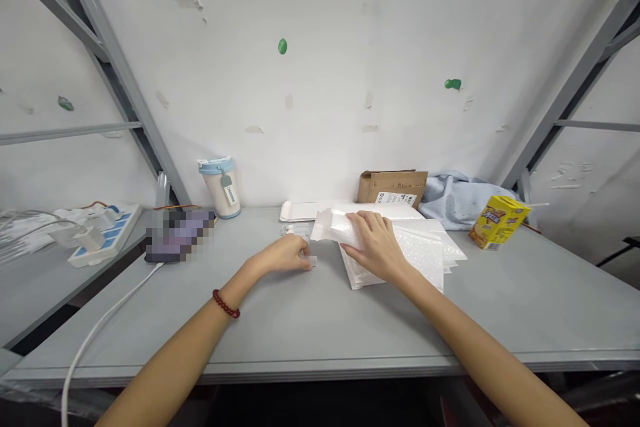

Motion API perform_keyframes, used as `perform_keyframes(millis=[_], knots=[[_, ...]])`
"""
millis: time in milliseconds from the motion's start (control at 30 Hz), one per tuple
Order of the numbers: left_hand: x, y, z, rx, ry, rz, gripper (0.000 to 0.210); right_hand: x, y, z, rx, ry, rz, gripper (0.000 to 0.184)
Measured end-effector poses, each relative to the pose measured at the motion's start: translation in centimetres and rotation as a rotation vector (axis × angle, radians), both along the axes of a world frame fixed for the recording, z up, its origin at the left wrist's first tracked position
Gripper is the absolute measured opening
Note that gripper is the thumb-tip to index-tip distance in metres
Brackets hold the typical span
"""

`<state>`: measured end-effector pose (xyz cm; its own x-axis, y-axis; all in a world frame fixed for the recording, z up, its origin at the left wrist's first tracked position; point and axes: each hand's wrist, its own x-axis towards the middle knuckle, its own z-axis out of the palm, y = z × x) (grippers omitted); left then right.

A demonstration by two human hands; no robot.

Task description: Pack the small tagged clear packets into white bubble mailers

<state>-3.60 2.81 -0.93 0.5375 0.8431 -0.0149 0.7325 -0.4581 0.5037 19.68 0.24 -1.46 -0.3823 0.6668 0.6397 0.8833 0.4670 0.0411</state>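
Note:
My right hand (375,243) is closed on a white bubble mailer (327,227), raised at its left end above a loose stack of similar bubble mailers (420,257). To the left, my left hand (286,255) is low over the table with thumb and fingers pinched together. A small clear plastic piece (313,260) shows at its fingertips; its exact kind is too small to tell. Just behind that hand lie more small clear pieces (295,229), partly hidden by it. A red bead bracelet (226,304) circles the left wrist.
A cream tumbler (223,190), a blurred phone (180,237) on a white cable and a power strip (107,237) are at the left. At the back stand a cardboard box (393,185) and a pale blue cloth (460,200). A yellow drink carton (500,221) with a straw is at right.

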Motion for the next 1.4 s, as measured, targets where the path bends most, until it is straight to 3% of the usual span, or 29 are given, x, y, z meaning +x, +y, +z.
perform_keyframes(millis=[133, 333, 433, 700, 833, 933, 1133, 1233, 1400], knots=[[-0.4, -0.4, 1.8, -0.111, -0.129, 0.007, 0.024, 0.0, 0.0, 0.0, -0.009, 0.006, 0.002, 0.046], [-1.7, 0.4, 3.7, -0.017, -0.793, 0.277, 0.027, -0.1, -0.1, 0.2, -0.026, 0.019, 0.006, 0.043], [-1.7, 0.6, 3.6, -0.081, -0.960, 0.255, 0.028, -0.1, -0.1, 0.2, -0.039, 0.022, 0.007, 0.044], [0.8, -0.2, 1.8, -0.179, -0.730, 0.109, 0.042, -0.2, -0.2, 0.3, -0.072, 0.049, 0.030, 0.044], [1.7, -0.5, 0.8, -0.097, -0.623, 0.109, 0.046, -0.3, -0.2, 0.0, -0.043, 0.042, 0.051, 0.044], [2.1, -0.7, 0.5, 0.002, -0.651, 0.093, 0.038, -0.3, -0.1, -0.2, -0.031, 0.032, 0.052, 0.046], [2.1, -0.7, 0.4, 0.040, -0.713, 0.162, 0.026, -0.3, -0.2, -0.3, -0.015, 0.029, 0.076, 0.046], [2.1, -0.7, 0.3, 0.078, -0.670, 0.170, 0.031, -0.4, -0.2, -0.3, -0.014, 0.036, 0.088, 0.045], [2.1, -0.6, 0.6, 0.060, -0.768, 0.348, 0.035, -0.4, -0.3, -0.2, -0.015, 0.040, 0.098, 0.045]])
